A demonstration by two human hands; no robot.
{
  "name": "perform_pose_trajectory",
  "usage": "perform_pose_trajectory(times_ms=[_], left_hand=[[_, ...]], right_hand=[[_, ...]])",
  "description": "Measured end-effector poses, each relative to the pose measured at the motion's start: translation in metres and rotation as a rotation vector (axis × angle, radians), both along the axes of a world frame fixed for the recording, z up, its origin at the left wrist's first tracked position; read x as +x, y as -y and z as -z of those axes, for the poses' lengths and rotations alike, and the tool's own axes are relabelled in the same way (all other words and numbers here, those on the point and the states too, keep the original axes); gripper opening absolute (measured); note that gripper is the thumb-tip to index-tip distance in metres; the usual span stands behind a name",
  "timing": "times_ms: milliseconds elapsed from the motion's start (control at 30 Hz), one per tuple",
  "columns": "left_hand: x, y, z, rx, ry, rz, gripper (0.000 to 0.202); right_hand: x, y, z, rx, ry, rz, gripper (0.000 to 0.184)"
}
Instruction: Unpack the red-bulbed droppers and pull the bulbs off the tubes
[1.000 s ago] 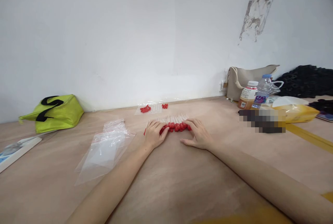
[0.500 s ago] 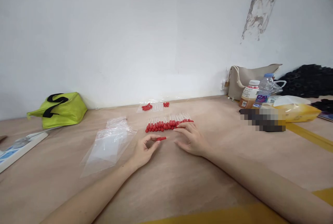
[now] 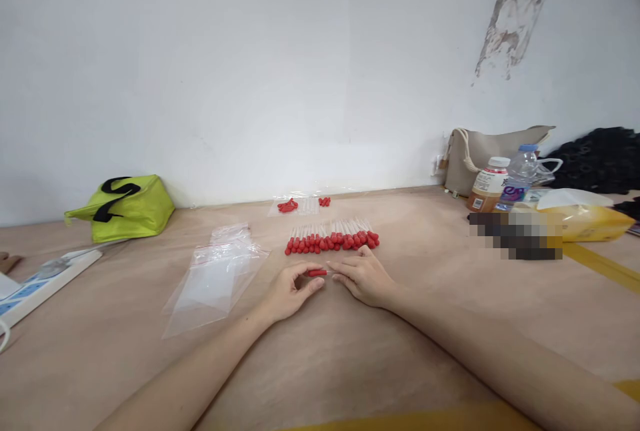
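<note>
The left hand [image 3: 295, 291] is resting low over the brown-covered table [image 3: 320, 364], its thumb and fingers forming a loose curve around a short red-tipped piece [image 3: 317, 273]. That piece is lying crosswise against the fingertips, with the thumb sitting just below it; I cannot tell whether the thumb is pressing on it. The right hand [image 3: 367, 277] is facing it with the palm down, the fingers lying close together and the fingertips reaching up to the piece's free end. Whether they are pinching anything there, I cannot tell.

Just beyond both hands, a row of red-headed pale sticks [image 3: 325, 242] is lying side by side, the heads facing the person and the stems pointing toward the wall [image 3: 250, 71]. Behind the row, a clear packet with red pieces [image 3: 287, 205] is lying near the wall's foot.

To the left, clear zip bags [image 3: 215, 277] with red seal lines are overlapping one another. Farther out, a lime-green bag [image 3: 150, 207] with black handles is standing near a power strip [image 3: 30, 292].

On the far right, a white-capped drink bottle [image 3: 490, 184], a blue-capped water bottle [image 3: 520, 171] and a yellow tissue pack [image 3: 585, 223] are sitting before a beige bag [image 3: 505, 141], with a black heap [image 3: 595, 161] lying beside it.
</note>
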State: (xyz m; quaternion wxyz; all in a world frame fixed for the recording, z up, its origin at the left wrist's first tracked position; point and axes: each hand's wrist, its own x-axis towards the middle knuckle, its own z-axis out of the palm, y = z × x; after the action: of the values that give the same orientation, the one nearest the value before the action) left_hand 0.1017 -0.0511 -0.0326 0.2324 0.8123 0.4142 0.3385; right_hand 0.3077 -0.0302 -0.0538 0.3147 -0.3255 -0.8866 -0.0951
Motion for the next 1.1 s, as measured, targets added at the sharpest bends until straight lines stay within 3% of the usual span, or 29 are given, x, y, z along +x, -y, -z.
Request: perform_pose_trajectory(times_ms=[267, 700, 967, 1100], left_hand=[[-0.001, -0.002, 0.002, 0.181, -0.22, -0.068, 0.023], [-0.004, -0.001, 0.002, 0.135, -0.187, -0.023, 0.024], [-0.022, 0.002, -0.003, 0.117, -0.149, -0.178, 0.022], [-0.025, -0.003, 0.003, 0.222, -0.119, -0.298, 0.024]], right_hand=[[-0.001, 0.007, -0.005, 0.029, 0.028, -0.01, 0.023], [0.003, 0.008, -0.004, -0.016, 0.029, -0.049, 0.023], [0.024, 0.003, -0.001, -0.203, -0.154, 0.043, 0.028], [0.017, 0.004, -0.002, -0.196, -0.195, 0.077, 0.029]])
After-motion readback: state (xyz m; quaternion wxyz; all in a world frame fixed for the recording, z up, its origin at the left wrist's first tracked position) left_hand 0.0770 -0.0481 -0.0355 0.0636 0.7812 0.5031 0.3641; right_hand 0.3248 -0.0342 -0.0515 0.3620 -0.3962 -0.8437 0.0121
